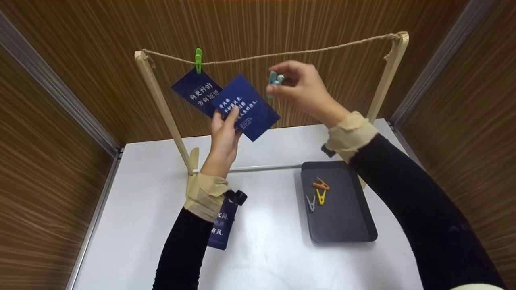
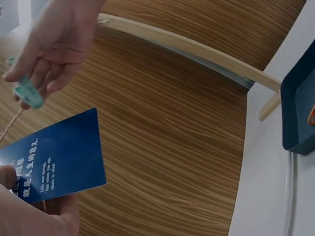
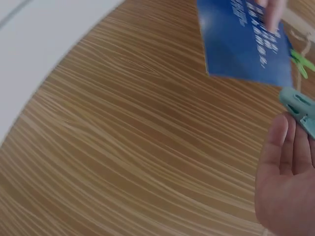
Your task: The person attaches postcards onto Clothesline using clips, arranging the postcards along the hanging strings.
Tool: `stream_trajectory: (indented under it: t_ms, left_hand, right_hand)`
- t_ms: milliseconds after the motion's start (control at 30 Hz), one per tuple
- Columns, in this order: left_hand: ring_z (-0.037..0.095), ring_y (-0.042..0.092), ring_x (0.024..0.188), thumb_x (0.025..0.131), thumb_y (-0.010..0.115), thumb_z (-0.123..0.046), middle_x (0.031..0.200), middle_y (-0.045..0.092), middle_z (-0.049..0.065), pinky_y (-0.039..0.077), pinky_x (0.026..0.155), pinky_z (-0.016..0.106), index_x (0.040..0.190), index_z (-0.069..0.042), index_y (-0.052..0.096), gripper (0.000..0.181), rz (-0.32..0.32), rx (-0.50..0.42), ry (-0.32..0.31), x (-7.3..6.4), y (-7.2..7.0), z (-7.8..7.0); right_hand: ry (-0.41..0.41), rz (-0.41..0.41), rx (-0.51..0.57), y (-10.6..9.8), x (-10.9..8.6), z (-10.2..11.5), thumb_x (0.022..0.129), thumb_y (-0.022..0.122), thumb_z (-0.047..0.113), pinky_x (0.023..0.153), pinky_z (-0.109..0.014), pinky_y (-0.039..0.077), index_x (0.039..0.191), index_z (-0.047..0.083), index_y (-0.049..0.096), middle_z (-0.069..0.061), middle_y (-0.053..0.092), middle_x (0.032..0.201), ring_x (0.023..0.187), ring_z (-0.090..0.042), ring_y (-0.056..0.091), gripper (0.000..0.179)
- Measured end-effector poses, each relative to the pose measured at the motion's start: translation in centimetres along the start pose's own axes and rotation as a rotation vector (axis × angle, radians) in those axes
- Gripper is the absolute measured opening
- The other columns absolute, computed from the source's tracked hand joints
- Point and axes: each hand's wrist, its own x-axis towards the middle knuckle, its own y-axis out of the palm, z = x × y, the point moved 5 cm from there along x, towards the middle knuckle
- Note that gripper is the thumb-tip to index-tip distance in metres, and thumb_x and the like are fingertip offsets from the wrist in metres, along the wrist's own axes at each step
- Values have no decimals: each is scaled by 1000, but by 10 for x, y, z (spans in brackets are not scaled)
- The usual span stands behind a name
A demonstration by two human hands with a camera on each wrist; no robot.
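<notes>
My left hand (image 1: 225,139) pinches a dark blue card (image 1: 250,117) with white lettering, thumb over its front, just below the twine. Up to the right, my right hand (image 1: 302,82) holds a teal clothespin (image 1: 275,78) between thumb and fingers; the clothespin also shows in the left wrist view (image 2: 28,92) and right wrist view (image 3: 299,108). A second blue card (image 1: 195,90) hangs by one corner from the twine (image 1: 258,59) under a green clothespin (image 1: 198,61). The held card overlaps part of it in the head view.
Two wooden posts (image 1: 165,112) carry the twine above a white table (image 1: 266,241). At right lies a dark grey tray (image 1: 338,225) with orange (image 1: 321,184), yellow (image 1: 321,197) and grey (image 1: 311,204) clothespins. More blue cards (image 1: 221,229) lie partly behind the left forearm.
</notes>
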Motion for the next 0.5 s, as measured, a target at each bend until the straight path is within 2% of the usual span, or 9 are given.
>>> stream_trajectory:
  t_ms: [133,333,400,500]
  left_hand:
    - [21,64,110,103,55,-19,122,62,7,52,97,38,137,-15,46,36,-48,-42,2,9,-2,-8]
    - [19,66,108,103,56,-24,120,64,4,54,94,32,133,-20,49,31,-70,-25,-17,16,-2,-9]
    - [18,66,106,103,56,-24,118,65,3,54,93,31,130,-21,49,28,-74,-25,-21,18,-1,-9]
    - [18,66,104,103,55,-25,116,66,2,54,92,33,127,-21,50,25,-62,-27,-15,19,1,-9]
  right_hand:
    - [-29,-36,58,1,25,24,78,84,14,85,-30,56,115,3,65,-5,69,101,91,-20,67,43]
    - [-118,-102,223,6,51,56,80,81,2,81,-28,56,86,3,64,-5,68,88,80,-16,66,18]
    - [-138,-116,230,10,54,64,82,80,2,76,-26,54,78,5,60,-4,67,85,77,-15,64,20]
    - [-151,-136,214,18,58,72,84,78,2,74,-25,53,73,6,57,-4,67,85,82,-15,65,24]
